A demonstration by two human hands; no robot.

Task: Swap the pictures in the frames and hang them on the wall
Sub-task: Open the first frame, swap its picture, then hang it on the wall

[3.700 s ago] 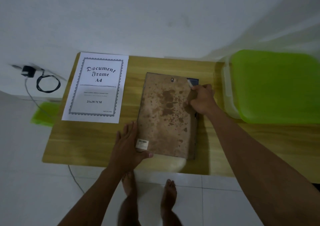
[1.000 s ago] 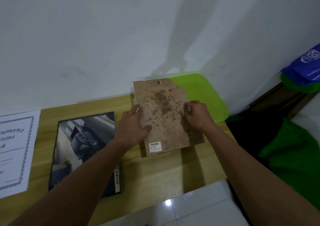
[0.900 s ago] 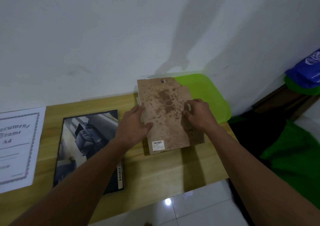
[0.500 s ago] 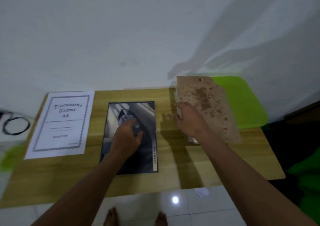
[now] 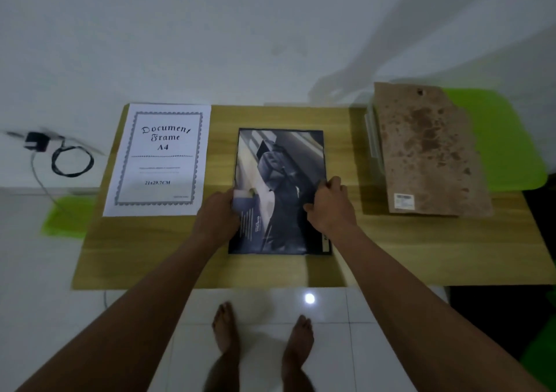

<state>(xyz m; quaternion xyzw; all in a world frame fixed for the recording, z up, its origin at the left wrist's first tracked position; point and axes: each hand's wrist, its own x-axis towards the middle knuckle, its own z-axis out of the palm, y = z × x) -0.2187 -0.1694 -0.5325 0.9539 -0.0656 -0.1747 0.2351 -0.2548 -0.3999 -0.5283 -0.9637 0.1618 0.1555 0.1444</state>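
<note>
Over the frame (image 5: 327, 249), left hand (image 5: 218, 214) and right hand (image 5: 329, 208) grip picture (image 5: 279, 178).

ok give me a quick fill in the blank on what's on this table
The dark picture is held by ____ hands, the left hand and the right hand.
The white sheet lies on the picture's ____ side.
The brown backing board rests partly on a ____ lid.
Missing: two; left; green.

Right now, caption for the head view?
Left hand and right hand grip the dark picture by its sides on the table.
</note>
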